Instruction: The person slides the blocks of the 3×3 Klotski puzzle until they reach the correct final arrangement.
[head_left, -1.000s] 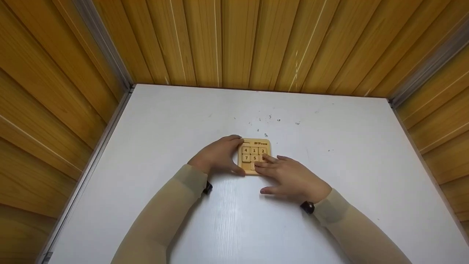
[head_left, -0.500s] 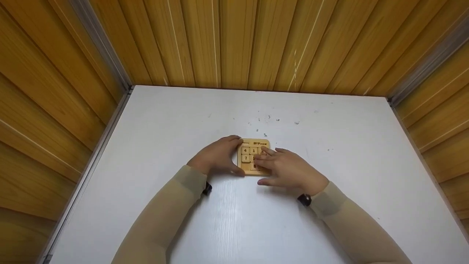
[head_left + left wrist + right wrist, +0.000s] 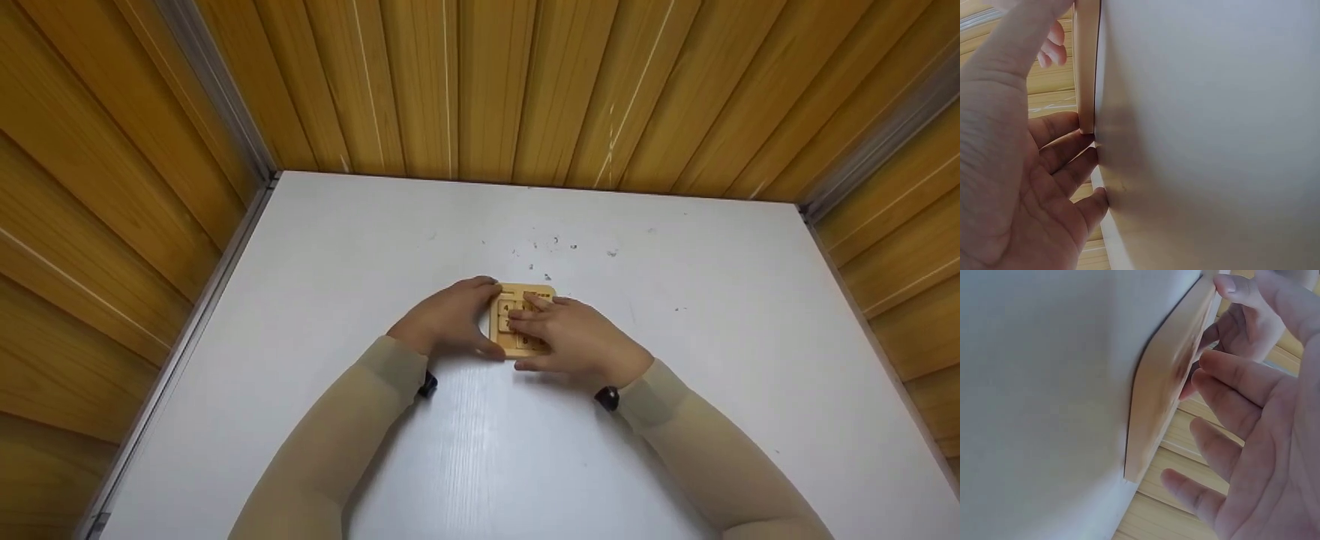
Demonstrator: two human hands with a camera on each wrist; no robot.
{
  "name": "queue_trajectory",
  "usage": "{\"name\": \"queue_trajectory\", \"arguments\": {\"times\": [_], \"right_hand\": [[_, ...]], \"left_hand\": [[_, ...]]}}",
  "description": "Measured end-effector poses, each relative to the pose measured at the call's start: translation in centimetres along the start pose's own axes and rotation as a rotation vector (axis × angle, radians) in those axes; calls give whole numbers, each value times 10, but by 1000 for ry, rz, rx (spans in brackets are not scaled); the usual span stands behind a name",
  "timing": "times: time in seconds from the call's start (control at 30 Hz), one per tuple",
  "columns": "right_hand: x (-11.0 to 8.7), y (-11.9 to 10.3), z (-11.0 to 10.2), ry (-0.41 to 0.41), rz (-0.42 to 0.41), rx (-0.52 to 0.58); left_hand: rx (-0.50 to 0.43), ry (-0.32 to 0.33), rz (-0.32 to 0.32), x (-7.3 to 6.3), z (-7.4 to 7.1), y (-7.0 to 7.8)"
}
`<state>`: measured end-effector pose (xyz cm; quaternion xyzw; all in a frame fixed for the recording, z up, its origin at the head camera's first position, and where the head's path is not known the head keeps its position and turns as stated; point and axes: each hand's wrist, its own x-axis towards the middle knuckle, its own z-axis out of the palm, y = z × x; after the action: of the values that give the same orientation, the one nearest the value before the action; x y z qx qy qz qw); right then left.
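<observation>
A wooden number slide puzzle (image 3: 517,287) lies flat on the white table. My left hand (image 3: 450,319) holds its left side, fingertips at the far corner and thumb at the near corner. In the left wrist view, fingers meet the end of the puzzle frame (image 3: 1087,67). My right hand (image 3: 581,335) reaches over from the right, its fingers extended across the number tiles and hiding most of them. The tile marked 4 (image 3: 506,307) shows at the upper left, above a partly covered 7. An empty slot shows at the lower left. In the right wrist view, fingertips are right at the puzzle's face (image 3: 1185,365).
Small dark flecks (image 3: 556,240) and scuffs mark the white table (image 3: 360,240) beyond the puzzle. Yellow wood-plank walls (image 3: 487,90) with grey metal corner posts (image 3: 217,82) enclose the left, back and right.
My right hand has moved leftward and farther over the puzzle, covering more tiles, including the 1, 2 and 5. The left hand stays at the puzzle's left side.
</observation>
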<state>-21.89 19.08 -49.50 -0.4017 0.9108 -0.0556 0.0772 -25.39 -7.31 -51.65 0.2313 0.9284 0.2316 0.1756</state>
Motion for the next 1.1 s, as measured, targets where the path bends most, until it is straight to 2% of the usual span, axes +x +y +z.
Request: {"name": "queue_trajectory", "arguments": {"times": [1.1], "right_hand": [[-18, -16, 15, -17, 29, -1]], "left_hand": [[7, 0, 2, 3, 2, -4]]}}
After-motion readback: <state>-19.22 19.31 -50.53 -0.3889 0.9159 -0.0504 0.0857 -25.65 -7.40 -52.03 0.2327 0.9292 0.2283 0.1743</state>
